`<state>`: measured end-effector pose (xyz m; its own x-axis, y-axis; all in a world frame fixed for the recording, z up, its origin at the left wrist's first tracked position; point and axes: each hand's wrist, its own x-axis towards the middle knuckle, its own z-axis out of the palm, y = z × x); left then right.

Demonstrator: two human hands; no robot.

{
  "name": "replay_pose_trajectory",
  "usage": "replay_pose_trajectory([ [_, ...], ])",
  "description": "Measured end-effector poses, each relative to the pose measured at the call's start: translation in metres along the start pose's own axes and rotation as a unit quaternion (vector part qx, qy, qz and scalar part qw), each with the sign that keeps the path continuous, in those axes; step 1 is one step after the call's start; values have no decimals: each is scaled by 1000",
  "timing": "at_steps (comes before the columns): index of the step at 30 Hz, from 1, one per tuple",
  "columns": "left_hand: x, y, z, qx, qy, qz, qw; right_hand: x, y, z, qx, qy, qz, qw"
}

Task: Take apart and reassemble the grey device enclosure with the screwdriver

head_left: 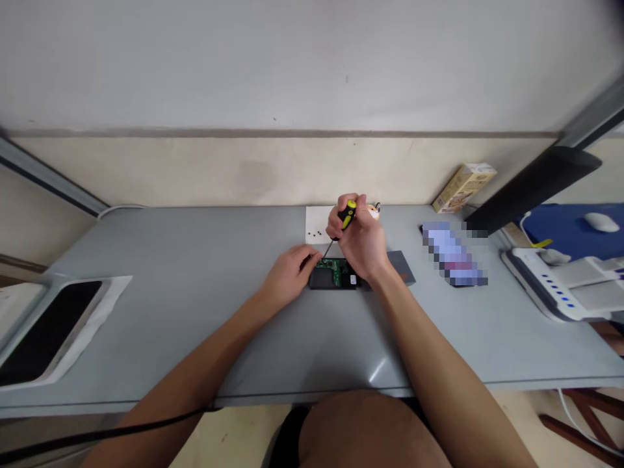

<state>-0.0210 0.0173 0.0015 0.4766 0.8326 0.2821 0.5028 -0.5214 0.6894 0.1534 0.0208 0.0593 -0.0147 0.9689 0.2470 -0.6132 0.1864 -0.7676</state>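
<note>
My right hand (355, 239) is shut on a yellow-and-black screwdriver (347, 215), whose thin shaft slants down to the left toward a circuit board. That green circuit board (334, 271) sits in an open black device casing (322, 279) on the grey table (195, 351). My left hand (287, 274) curls against the casing's left edge. Behind them lies a white paper sheet (314, 224) holding several tiny black screws (315, 233). A dark grey flat panel (402, 268) lies partly beneath my right hand.
A small orange-and-white figurine (373, 211) stands behind my right hand. Right of it are a pixelated object (453, 253), a cardboard box (463, 188), a black monitor (536, 188), a white mouse (602, 222) and a white device (550, 286). A dark tablet (49, 331) lies at left.
</note>
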Motion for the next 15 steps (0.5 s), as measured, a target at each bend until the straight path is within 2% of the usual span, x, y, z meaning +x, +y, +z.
replay_pose_trajectory([
  [15,0,-1,-1,3,0,2,1000,-3,0,4,-16,22,-2,1000],
])
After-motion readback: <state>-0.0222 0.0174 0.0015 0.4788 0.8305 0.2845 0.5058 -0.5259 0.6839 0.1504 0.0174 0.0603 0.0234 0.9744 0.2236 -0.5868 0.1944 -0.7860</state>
